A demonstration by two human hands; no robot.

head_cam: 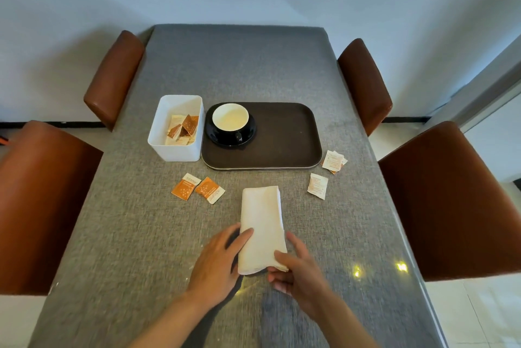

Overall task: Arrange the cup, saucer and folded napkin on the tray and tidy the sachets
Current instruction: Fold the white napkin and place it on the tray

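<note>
Loose orange-and-white paper sachets (198, 188) lie left of the folded white cloth napkin (262, 228), paler ones (317, 186) right, between it and the dark brown plastic tray (284, 136) (black cup (230, 120) on black saucer (217, 136) aboard). The left hand (218, 260) rests flat, fingers spread, on the napkin's near-left edge; the right hand (298, 270) pinches its near-right corner.
</note>
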